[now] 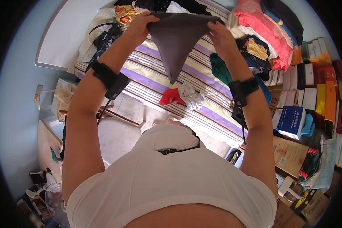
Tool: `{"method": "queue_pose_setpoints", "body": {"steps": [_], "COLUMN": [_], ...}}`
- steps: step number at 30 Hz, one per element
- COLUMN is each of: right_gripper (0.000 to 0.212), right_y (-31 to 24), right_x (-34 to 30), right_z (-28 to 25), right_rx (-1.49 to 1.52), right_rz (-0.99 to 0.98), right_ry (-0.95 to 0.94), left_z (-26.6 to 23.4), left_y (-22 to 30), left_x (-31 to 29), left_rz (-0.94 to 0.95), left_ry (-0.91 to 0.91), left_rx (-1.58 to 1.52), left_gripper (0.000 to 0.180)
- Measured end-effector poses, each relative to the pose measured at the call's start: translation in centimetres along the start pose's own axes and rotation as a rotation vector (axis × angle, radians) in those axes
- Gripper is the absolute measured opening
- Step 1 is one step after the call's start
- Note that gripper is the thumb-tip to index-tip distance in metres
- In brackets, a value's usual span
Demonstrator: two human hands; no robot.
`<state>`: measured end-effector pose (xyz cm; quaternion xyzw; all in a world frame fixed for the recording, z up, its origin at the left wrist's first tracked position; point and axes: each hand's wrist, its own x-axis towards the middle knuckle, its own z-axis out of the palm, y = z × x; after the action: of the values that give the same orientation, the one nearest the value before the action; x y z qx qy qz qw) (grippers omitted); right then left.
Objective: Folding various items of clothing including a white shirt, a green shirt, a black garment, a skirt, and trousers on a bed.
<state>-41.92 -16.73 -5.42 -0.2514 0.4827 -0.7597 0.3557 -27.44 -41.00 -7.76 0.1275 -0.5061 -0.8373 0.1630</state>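
Both my arms reach out over a striped bed (140,76). Between my hands hangs a dark grey cloth garment (178,38), stretched along its top edge and tapering to a point below. My left hand (141,26) pinches its upper left corner, thumb and fingers closed. At the upper right corner, my right hand (220,37) grips it the same way. Below the garment's tip, a red cloth (172,97) and a crumpled whitish cloth (192,96) lie on the bed. A dark green cloth (220,67) lies close to my right forearm.
Folded bedding (260,26) in pink and dark blue is piled at the far right. A black bag (105,37) lies at the bed's left. Many boxes (291,119) are stacked along the right side. A chair (119,136) stands at the near left, beside a fan (57,201).
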Motion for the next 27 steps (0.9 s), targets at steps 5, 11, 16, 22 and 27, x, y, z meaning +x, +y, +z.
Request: {"method": "queue_pose_setpoints", "body": {"steps": [5, 11, 16, 22, 27], "right_gripper": [0.027, 0.029, 0.032, 0.038, 0.035], "right_y": [-1.7, 6.7, 19.5, 28.3, 29.2], "right_x": [0.3, -6.7, -16.2, -26.4, -26.3], "right_z": [-0.4, -3.6, -7.1, -7.8, -8.6], "right_rx": [0.010, -0.533, -0.837, -0.887, -0.780], "right_rz": [-0.046, 0.126, 0.446, 0.634, 0.859], "right_ry": [-0.001, 0.095, -0.043, -0.053, -0.128], "left_z": [3.7, 0.6, -7.8, -8.8, -9.5], "left_y": [3.6, -3.8, -18.8, -27.9, -29.8], "left_x": [-1.4, -7.6, -16.1, -25.0, -25.2], "left_rz": [0.227, 0.099, -0.285, -0.649, -0.631], "left_ry": [-0.053, 0.130, 0.003, -0.145, -0.010], "left_rx": [0.060, 0.487, 0.739, 0.774, 0.706], "left_gripper": [0.038, 0.040, 0.023, 0.020, 0.021]}}
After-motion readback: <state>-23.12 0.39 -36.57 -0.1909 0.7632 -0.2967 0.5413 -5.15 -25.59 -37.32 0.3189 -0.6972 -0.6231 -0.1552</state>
